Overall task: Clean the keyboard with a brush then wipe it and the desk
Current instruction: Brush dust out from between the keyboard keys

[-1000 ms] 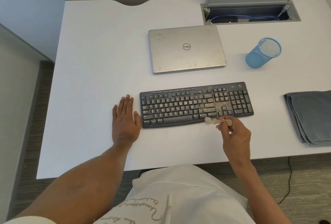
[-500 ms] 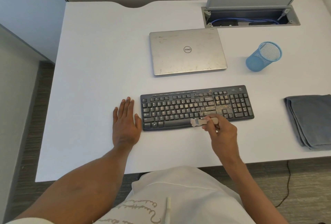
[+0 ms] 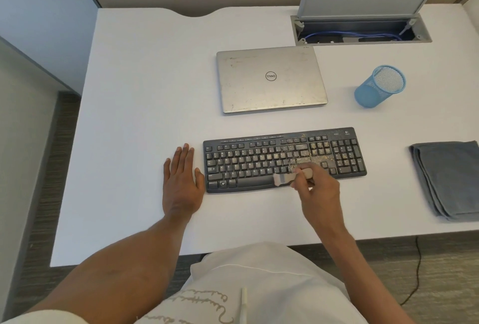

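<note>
A black keyboard [image 3: 248, 161] lies across the middle of the white desk [image 3: 145, 95], with sandy crumbs spread over its right-hand keys. My right hand [image 3: 317, 191] grips a small pale brush [image 3: 282, 178], its bristles resting on the keyboard's front edge near the space bar. My left hand [image 3: 181, 182] lies flat on the desk, fingers apart, its thumb against the keyboard's left end. A folded grey cloth [image 3: 448, 178] sits at the desk's right edge.
A closed silver laptop [image 3: 270, 78] lies behind the keyboard. A blue mesh pen cup [image 3: 379, 86] stands to its right. An open cable hatch [image 3: 363, 29] with its lid up sits at the back right. The desk's front edge runs just before my lap.
My right hand has swept the brush leftward along the keyboard's front row, from under the arrow keys to the space bar. My left hand has stayed flat.
</note>
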The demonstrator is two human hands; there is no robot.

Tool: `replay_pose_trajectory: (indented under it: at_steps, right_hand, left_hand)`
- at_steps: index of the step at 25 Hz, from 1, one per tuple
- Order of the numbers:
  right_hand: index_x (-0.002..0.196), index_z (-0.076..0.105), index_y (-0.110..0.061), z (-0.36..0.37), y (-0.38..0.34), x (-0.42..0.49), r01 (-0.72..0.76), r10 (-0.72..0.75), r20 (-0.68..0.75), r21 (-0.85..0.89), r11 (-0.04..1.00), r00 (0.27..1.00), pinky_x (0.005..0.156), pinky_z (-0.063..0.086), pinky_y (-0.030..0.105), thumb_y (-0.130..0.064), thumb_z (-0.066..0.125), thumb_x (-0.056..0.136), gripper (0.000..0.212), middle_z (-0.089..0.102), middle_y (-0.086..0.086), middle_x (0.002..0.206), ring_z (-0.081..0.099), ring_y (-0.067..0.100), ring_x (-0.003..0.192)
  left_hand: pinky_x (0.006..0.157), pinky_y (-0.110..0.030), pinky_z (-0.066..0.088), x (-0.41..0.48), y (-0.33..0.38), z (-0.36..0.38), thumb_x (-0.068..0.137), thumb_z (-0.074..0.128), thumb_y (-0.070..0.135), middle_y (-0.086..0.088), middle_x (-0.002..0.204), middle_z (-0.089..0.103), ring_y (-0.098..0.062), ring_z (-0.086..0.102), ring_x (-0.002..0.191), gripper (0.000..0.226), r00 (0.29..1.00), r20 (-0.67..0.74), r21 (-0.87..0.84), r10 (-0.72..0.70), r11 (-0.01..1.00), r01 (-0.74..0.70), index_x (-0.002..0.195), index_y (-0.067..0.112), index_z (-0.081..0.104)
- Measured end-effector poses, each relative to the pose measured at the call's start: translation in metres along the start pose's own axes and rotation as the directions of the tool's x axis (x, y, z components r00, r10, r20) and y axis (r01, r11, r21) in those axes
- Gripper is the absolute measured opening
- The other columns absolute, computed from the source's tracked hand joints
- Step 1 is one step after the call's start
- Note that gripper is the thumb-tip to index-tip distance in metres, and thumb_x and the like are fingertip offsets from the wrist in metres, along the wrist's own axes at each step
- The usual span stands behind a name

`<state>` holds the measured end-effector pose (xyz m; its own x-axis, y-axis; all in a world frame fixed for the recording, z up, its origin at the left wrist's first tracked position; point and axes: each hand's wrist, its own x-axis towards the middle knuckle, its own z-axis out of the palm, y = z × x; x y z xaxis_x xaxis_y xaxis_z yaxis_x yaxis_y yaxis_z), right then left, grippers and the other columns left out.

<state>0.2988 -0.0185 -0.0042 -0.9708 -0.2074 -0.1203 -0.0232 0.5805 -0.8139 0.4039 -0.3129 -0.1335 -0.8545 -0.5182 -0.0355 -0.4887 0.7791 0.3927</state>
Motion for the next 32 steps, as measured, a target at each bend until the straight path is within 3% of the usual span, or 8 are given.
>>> replay_pose_trajectory:
  at_steps: [7, 11, 14, 18, 22, 24, 30, 32]
  right_hand:
    - [0.109, 0.066, -0.019, -0.011, 0.015, 0.001, -0.07, 0.069, -0.029, -0.046, 0.996, 0.997, 0.071, 0.057, 0.037, -0.019, 0.055, 0.105, 0.012, 0.07, -0.004, 0.092, 0.067, 0.01, 0.082]
    - [0.108, 0.064, -0.015, -0.016, 0.003, 0.003, -0.004, -0.005, -0.081, -0.114, 0.993, 0.997, 0.065, 0.045, 0.024, -0.015, 0.053, 0.105, 0.012, 0.063, -0.008, 0.087, 0.061, 0.004, 0.077]
    - [0.11, 0.065, -0.016, -0.008, -0.009, 0.009, 0.043, -0.042, 0.01, -0.091, 0.995, 0.999, 0.063, 0.046, 0.024, -0.017, 0.051, 0.106, 0.014, 0.064, -0.009, 0.088, 0.06, 0.007, 0.076]
    - [0.1, 0.062, -0.018, 0.003, -0.012, 0.011, 0.075, -0.061, 0.149, -0.092, 0.993, 0.987, 0.058, 0.042, 0.034, -0.015, 0.048, 0.106, 0.016, 0.063, 0.001, 0.079, 0.053, 0.019, 0.069]
    - [0.097, 0.062, -0.019, -0.01, -0.004, 0.02, -0.009, 0.025, 0.078, -0.191, 0.982, 0.997, 0.055, 0.038, 0.03, -0.017, 0.048, 0.105, 0.016, 0.06, -0.005, 0.074, 0.05, 0.011, 0.062]
    - [0.096, 0.061, -0.019, -0.016, -0.008, 0.024, -0.007, 0.014, 0.023, -0.267, 0.964, 1.0, 0.054, 0.038, 0.031, -0.017, 0.048, 0.105, 0.016, 0.061, -0.004, 0.075, 0.054, 0.016, 0.064]
    - [0.103, 0.063, -0.019, -0.003, -0.035, 0.049, 0.042, -0.033, 0.051, -0.172, 0.984, 0.998, 0.057, 0.047, 0.037, -0.02, 0.049, 0.107, 0.015, 0.068, 0.001, 0.08, 0.06, 0.017, 0.064]
    - [0.103, 0.063, -0.02, 0.012, -0.041, 0.048, 0.042, -0.026, 0.117, -0.136, 0.99, 0.993, 0.05, 0.044, 0.025, -0.018, 0.048, 0.107, 0.015, 0.067, -0.004, 0.076, 0.058, 0.006, 0.057]
  left_hand:
    - [0.134, -0.039, 0.001, 0.0, -0.002, 0.001, 0.106, 0.029, 0.034, 0.004, 0.176, 0.023, -0.011, 0.01, 0.164, 0.063, 1.0, 0.004, 0.015, 0.001, 1.0, -0.001, 0.166, 0.015, 0.032]
    - [0.134, -0.038, 0.0, 0.0, -0.001, 0.001, 0.106, 0.029, 0.034, 0.004, 0.176, 0.023, -0.01, 0.01, 0.164, 0.063, 1.0, 0.006, 0.008, 0.004, 1.0, -0.004, 0.166, 0.016, 0.031]
    - [0.134, -0.04, 0.002, 0.0, -0.001, 0.0, 0.106, 0.029, 0.034, 0.003, 0.176, 0.024, -0.011, 0.011, 0.164, 0.063, 1.0, -0.001, 0.002, 0.006, 1.0, -0.006, 0.166, 0.015, 0.032]
    - [0.134, -0.039, 0.002, 0.0, -0.002, 0.0, 0.105, 0.03, 0.034, 0.003, 0.176, 0.024, -0.011, 0.01, 0.164, 0.063, 1.0, 0.001, -0.002, 0.011, 1.0, -0.011, 0.166, 0.016, 0.031]
    - [0.134, -0.041, 0.003, 0.0, -0.002, 0.001, 0.105, 0.029, 0.034, 0.004, 0.176, 0.023, -0.01, 0.009, 0.164, 0.064, 1.0, 0.003, 0.002, 0.017, 1.0, -0.017, 0.166, 0.016, 0.031]
    - [0.134, -0.041, 0.003, 0.0, -0.002, 0.0, 0.105, 0.029, 0.034, 0.004, 0.176, 0.022, -0.01, 0.008, 0.164, 0.063, 1.0, 0.003, -0.001, 0.015, 1.0, -0.015, 0.166, 0.016, 0.031]
    - [0.134, -0.042, 0.005, 0.0, -0.003, 0.002, 0.105, 0.029, 0.034, 0.003, 0.176, 0.023, -0.011, 0.009, 0.164, 0.063, 1.0, -0.005, -0.001, 0.022, 1.0, -0.022, 0.166, 0.015, 0.032]
    - [0.134, -0.043, 0.006, 0.0, -0.003, 0.002, 0.105, 0.027, 0.035, 0.003, 0.176, 0.023, -0.011, 0.01, 0.164, 0.064, 1.0, -0.01, -0.011, 0.021, 1.0, -0.022, 0.166, 0.015, 0.032]
